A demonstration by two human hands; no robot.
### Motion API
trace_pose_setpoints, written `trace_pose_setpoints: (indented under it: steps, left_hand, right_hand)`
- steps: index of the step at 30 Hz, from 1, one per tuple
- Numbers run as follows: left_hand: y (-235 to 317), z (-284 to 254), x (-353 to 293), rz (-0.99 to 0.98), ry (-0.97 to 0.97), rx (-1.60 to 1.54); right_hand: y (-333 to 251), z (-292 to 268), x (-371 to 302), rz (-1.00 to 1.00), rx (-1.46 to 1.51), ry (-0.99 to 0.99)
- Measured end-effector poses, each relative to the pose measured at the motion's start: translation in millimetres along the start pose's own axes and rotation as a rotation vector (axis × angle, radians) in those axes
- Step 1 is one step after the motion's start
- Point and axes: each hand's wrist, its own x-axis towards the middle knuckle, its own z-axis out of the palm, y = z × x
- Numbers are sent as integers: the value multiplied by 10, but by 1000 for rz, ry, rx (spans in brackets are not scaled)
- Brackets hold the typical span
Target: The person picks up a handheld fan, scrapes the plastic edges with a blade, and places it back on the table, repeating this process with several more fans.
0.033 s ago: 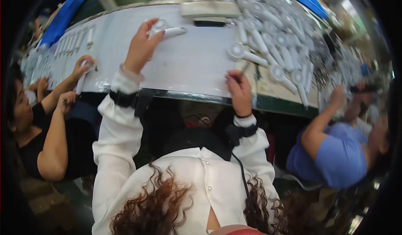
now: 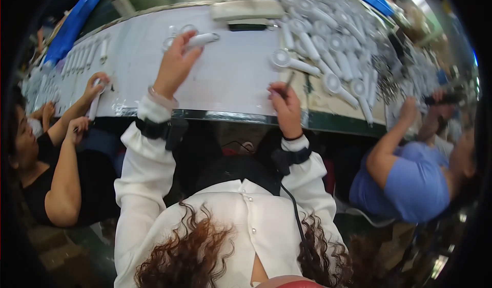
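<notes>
Over the white table surface, my left hand has its fingers and thumb around a white round-headed handle piece, shaped like a hand shower. Ring-like rounds show beside those fingers; whether they belong to that piece or another, I cannot make out. Near the table's front edge, my right hand is closed on a slim dark tool that points up and away; its exact kind is unclear. Just beyond it lies another white handle piece with a round head.
A large heap of similar white pieces covers the right side. A pale block sits at the back. Several white handles lie in a row at left. One person works at left, another at right.
The whole view has shifted slightly. My left hand has come a little nearer relative to the white piece, uncovering more ring shapes beside it. The tool in my right hand shows more plainly.
</notes>
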Motion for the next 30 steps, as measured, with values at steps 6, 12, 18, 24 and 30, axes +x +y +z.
trace_pose_setpoints:
  steps: [6,12,18,24,30]
  left_hand:
    - [-59,673,-681,-102,-254,-91]
    - [-269,765,-862,-81,-286,-86]
    - [-254,746,-874,-19,-353,-35]
    - [-340,739,-904,-2,-291,-120]
    - [-330,707,-880,17,-288,-123]
  right_hand:
    - [-302,-306,46,-52,-426,128]
    - [-245,-901,470,-168,-867,242]
    - [-43,-732,666,-332,-1145,186]
    - [-212,-482,615,-144,-1190,84]
    - [-342,-267,555,36,-948,-8]
